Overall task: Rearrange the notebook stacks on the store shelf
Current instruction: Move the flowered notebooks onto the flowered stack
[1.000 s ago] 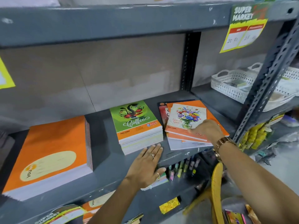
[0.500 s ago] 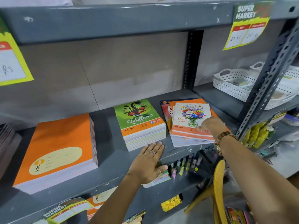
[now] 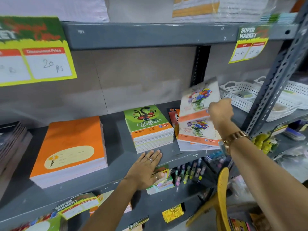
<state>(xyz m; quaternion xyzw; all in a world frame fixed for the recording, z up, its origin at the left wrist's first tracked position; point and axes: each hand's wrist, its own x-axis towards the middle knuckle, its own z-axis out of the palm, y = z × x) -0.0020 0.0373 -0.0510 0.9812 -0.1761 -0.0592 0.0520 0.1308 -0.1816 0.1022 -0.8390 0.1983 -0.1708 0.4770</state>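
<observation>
— What did you see from where you stood?

— A grey shelf (image 3: 116,165) with notebooks in stacks. Biggest was the orange stack (image 3: 70,150) on the left, lying flat. Right of it, well apart, sat the green stack (image 3: 148,129), the one with "Coffee" on its cover. Right again, just beside that, was the floral stack (image 3: 196,135), untidy, its books fanned out over a red one and an orange one.

— And the hands?

— The left hand (image 3: 146,169) lay flat on the shelf edge, palm down, fingers spread and holding nothing. The fingertips (image 3: 156,152) touched the foot of the green stack, or very nearly; I could not tell which.

— The right?

— The right hand (image 3: 220,112) was up above the floral stack, fingers closed on the right edge of one floral notebook (image 3: 200,99). That book was tilted up, its top edge raised toward the back wall, its bottom edge close over the stack. It was blurred.

— Anything else round about?

— A big price tag (image 3: 35,52) hung from the upper shelf at left, marked "20 Rs", and a smaller tag (image 3: 250,45) at right. White baskets (image 3: 240,94) stood past the upright post. Pens (image 3: 188,172) stood on the shelf below, and a gold watch (image 3: 233,139) was on the right wrist.
</observation>
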